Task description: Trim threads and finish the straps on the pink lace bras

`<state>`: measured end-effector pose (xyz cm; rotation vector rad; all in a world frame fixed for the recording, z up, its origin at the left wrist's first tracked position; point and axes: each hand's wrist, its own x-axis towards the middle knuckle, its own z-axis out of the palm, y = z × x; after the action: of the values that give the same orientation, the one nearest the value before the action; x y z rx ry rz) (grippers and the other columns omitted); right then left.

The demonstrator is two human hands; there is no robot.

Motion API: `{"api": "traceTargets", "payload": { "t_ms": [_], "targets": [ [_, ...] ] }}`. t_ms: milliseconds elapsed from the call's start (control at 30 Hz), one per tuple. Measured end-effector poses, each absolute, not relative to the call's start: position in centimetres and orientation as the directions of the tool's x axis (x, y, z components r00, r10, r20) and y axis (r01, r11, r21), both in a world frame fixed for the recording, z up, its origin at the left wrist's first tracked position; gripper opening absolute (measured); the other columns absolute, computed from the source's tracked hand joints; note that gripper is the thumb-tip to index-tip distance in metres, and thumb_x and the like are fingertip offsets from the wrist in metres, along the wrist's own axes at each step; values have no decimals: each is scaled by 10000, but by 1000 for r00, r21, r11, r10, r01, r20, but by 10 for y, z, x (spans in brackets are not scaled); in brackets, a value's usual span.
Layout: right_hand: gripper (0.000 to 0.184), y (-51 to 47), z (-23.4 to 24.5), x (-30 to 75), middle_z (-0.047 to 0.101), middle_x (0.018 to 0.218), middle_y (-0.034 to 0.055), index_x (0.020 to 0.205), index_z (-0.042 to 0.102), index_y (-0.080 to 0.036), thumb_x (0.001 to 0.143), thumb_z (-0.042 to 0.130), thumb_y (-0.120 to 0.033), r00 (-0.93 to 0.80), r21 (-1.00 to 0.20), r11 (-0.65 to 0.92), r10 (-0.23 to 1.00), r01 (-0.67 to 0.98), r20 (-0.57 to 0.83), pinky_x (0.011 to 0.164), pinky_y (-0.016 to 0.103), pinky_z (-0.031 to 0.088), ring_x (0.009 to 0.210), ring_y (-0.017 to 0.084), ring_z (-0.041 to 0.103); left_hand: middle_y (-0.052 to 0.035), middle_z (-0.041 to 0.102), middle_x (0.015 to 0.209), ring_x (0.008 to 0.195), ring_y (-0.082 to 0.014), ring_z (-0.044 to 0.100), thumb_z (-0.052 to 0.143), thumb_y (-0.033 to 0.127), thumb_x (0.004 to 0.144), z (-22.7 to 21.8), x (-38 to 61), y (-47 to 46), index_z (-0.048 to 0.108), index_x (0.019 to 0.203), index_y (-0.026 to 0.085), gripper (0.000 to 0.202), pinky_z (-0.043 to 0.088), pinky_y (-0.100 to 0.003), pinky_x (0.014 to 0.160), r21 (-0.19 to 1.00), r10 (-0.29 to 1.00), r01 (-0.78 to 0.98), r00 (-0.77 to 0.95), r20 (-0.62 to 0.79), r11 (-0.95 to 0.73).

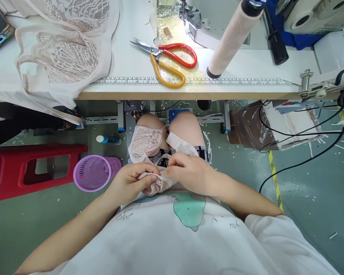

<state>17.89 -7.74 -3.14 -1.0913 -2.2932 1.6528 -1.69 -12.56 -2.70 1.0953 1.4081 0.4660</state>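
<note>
A pale pink lace garment lies across my lap, below the table edge. My left hand is closed, pinching a white strap of the garment between thumb and fingers. My right hand is closed on the same strap and lace edge just to the right, and the two hands almost touch. Part of the lace hangs below my fingers against my white shirt.
On the white table lie scissors with red and orange handles, a thread cone, a printed ruler strip and a heap of lace garments. A purple basket and red stool stand at my left; black cables hang right.
</note>
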Motion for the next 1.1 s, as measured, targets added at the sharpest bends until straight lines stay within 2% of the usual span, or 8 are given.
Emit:
{"api": "traceTargets", "payload": {
  "t_ms": [67,133,167,233,433,867,1100],
  "targets": [
    [159,-77,-43,181,552,871,10,895,591,-223,820,451,-234,-797,-870,320,591,376,-127,584,232,395,707,121,518,21,558,559,473,-80,476,603,354,688,-26,-16,-125,619,700,157,197,397,-171,451,787,772,297,194,-605,542],
    [205,-76,-54,182,547,890,43,930,607,-194,817,441,-155,-812,-867,444,578,228,83,621,237,427,742,125,525,31,536,531,457,-69,457,614,366,690,-27,-15,-124,609,716,152,217,378,-163,439,762,729,230,224,-647,606],
    [210,-76,-58,183,547,872,52,930,611,-178,828,431,-139,-801,-869,470,575,154,170,630,234,442,742,122,531,36,528,518,447,-64,451,621,369,691,-27,-14,-124,603,718,149,223,367,-158,432,751,710,186,245,-660,634],
    [194,-74,-63,182,549,832,56,907,618,-161,845,436,-144,-765,-890,453,593,58,252,645,228,467,741,118,543,40,527,496,434,-60,455,638,370,688,-28,-11,-122,590,721,145,232,356,-153,423,724,682,88,274,-678,684],
    [161,-71,-65,184,543,759,36,853,635,-162,840,475,-152,-711,-923,379,665,61,226,656,232,485,707,108,554,11,592,491,425,-75,510,673,353,664,-26,-2,-112,583,702,142,233,359,-150,407,653,637,-65,311,-706,755],
    [185,-72,-66,185,524,708,28,818,632,-162,862,474,-249,-674,-939,343,701,30,235,604,228,462,655,107,532,-5,630,529,425,-67,512,693,341,619,-17,5,-102,588,645,131,236,378,-150,406,669,657,-82,314,-686,738],
    [291,-72,-68,185,523,708,30,798,630,-173,872,448,-388,-668,-961,270,727,63,160,599,247,456,640,116,522,-23,635,542,418,-82,517,694,369,613,-17,6,-102,570,658,128,274,353,-164,390,657,647,-99,330,-687,748]
  ]
}}
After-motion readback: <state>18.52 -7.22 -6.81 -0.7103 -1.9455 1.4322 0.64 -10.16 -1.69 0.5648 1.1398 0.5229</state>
